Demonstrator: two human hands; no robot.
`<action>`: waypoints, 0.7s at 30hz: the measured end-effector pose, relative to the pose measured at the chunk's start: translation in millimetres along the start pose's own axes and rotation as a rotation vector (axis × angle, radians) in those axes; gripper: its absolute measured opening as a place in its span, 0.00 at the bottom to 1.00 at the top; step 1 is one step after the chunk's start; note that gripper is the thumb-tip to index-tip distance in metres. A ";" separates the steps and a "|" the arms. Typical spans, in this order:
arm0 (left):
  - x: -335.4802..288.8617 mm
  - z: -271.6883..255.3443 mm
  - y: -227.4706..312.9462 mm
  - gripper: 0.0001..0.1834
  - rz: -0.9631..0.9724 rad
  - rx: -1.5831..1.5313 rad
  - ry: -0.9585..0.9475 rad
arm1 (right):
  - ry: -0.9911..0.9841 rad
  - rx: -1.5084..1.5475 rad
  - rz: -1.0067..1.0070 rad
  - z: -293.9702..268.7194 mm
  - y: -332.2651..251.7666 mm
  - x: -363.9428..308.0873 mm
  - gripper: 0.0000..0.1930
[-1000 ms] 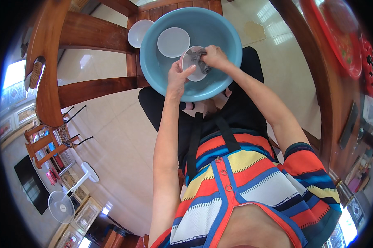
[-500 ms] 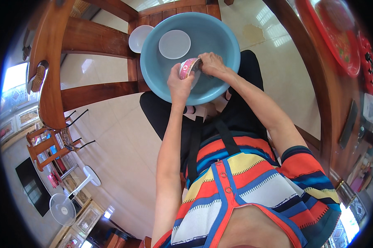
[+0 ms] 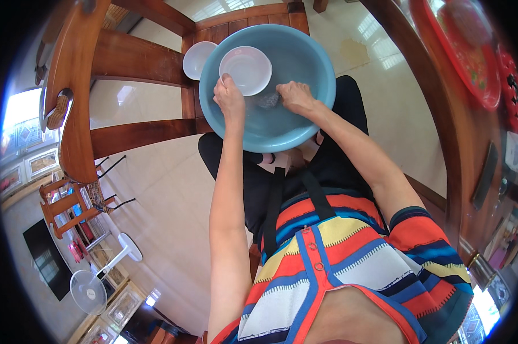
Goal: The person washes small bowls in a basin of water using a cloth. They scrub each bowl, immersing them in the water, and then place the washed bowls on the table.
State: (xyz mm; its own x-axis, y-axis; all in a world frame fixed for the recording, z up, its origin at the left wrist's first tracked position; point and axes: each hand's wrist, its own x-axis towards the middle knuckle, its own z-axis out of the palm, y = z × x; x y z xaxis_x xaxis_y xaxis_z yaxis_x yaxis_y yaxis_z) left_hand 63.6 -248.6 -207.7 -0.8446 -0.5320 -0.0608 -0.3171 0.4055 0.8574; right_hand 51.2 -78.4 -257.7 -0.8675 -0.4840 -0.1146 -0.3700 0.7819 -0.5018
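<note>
A round blue basin (image 3: 265, 140) stands between my knees with some water in it. Inside, toward its left, is a white bowl (image 3: 248, 71) with a pale pink rim. My left hand (image 3: 230, 100) grips the near left edge of this bowl, thumb over the rim. My right hand (image 3: 297, 97) is curled near the basin's middle, fingers closed on a grey wire scrubber (image 3: 269, 100) that shows partly beside the fingertips. Another white bowl (image 3: 197, 60) sits outside the basin, against its left side. Whether a second bowl lies under the gripped one cannot be seen.
The basin rests on a slatted wooden seat (image 3: 230, 26) with a thick frame (image 3: 135, 57) at the left. At the right, a wooden table (image 3: 471, 137) holds a red tray (image 3: 488, 94). A white fan (image 3: 90, 289) and a wooden chair (image 3: 67, 203) stand farther left.
My left hand has moved left, bringing the pink-sided bowl down from its tilted pose to where the white bowl sat. My right hand is out of the bowl with the scrubber.
</note>
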 end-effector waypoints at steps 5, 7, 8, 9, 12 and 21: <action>9.7 27.0 -7.4 0.29 -0.155 0.154 0.004 | 0.006 0.007 0.003 3.8 4.0 3.3 0.07; 13.7 34.0 -12.4 0.30 -0.191 0.150 0.010 | -0.003 0.013 -0.001 2.3 3.9 3.4 0.07; 15.5 37.7 -14.7 0.31 -0.227 0.145 0.018 | -0.008 0.016 -0.004 1.6 3.7 3.3 0.07; 17.2 39.6 -17.1 0.32 -0.264 0.139 0.029 | -0.008 0.021 -0.008 1.5 2.5 3.1 0.07; 20.9 46.3 -33.2 0.32 -0.271 0.101 0.042 | -0.017 0.036 -0.019 0.6 0.2 2.9 0.06; 6.1 16.8 -11.1 0.27 -0.088 0.290 -0.008 | 0.068 0.127 -0.024 6.9 3.4 5.3 0.08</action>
State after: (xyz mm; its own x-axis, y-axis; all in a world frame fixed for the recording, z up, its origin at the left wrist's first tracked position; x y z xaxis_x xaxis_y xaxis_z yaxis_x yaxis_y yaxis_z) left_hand 54.8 -243.9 -226.2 -0.8110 -0.5696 -0.1334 -0.4987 0.5540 0.6666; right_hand 47.6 -81.0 -265.9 -0.8809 -0.4713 -0.0448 -0.3502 0.7123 -0.6083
